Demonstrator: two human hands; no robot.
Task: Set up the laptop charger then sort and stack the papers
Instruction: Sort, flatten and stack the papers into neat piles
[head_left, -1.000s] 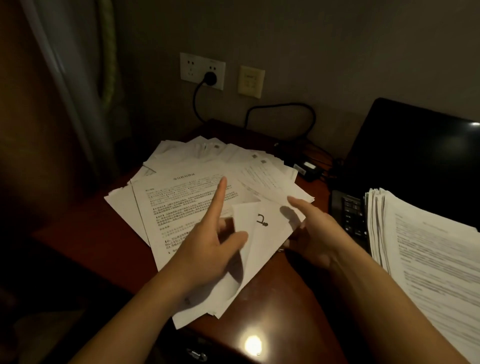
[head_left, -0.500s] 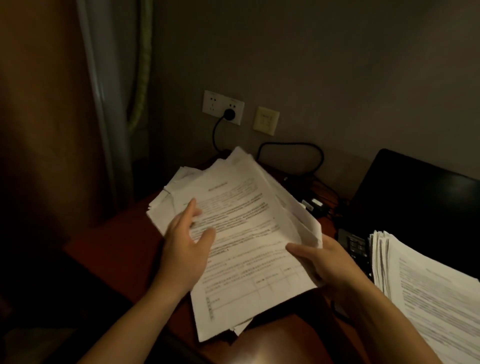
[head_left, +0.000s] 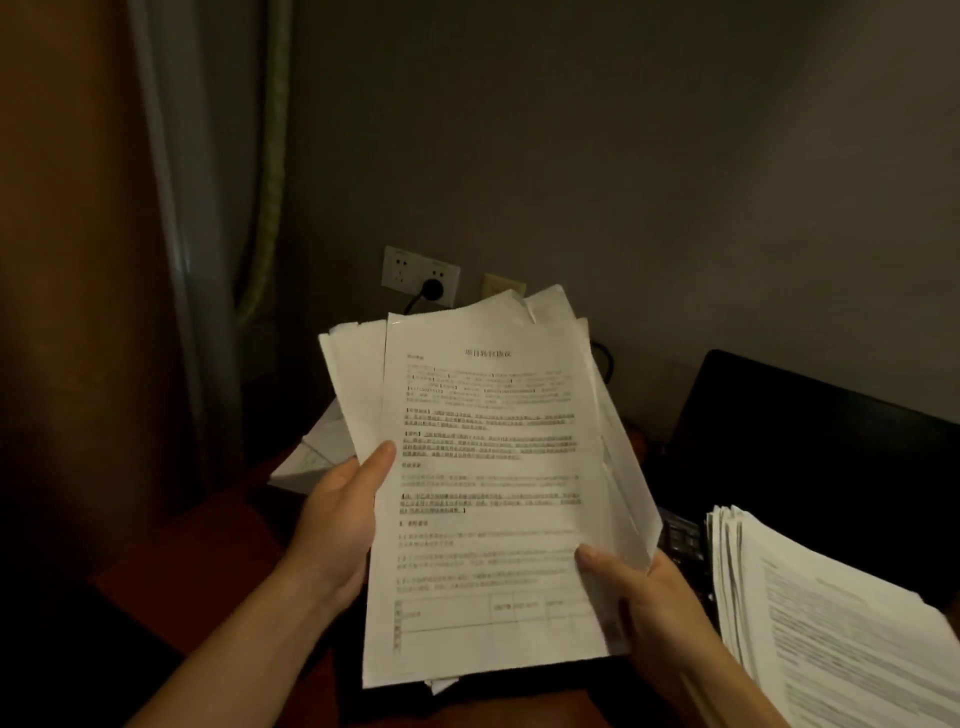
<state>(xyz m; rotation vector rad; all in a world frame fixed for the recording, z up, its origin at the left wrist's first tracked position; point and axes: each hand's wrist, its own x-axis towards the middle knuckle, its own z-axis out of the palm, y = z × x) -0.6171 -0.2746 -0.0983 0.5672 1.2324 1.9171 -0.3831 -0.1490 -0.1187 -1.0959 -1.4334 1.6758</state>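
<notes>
Print: too blurred for me to read on the held papers (head_left: 493, 493).
Fingers: left hand (head_left: 337, 519) and right hand (head_left: 649, 608) keep theirs hidden behind those papers.
Side stack (head_left: 831, 623): cut by the right edge.

Head-worn wide-angle view, facing forward and down, near the papers (head_left: 488, 493), wall (head_left: 623, 156) beyond

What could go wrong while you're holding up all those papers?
The bundle is ragged, with sheets poking out at its top and right side. The left hand and right hand grip only its edges, so a loose sheet might slide out. The other stack seems to cover part of the laptop keyboard, close to the right arm; a bump could shove it. On the desk behind, other sheets might be missed.
</notes>
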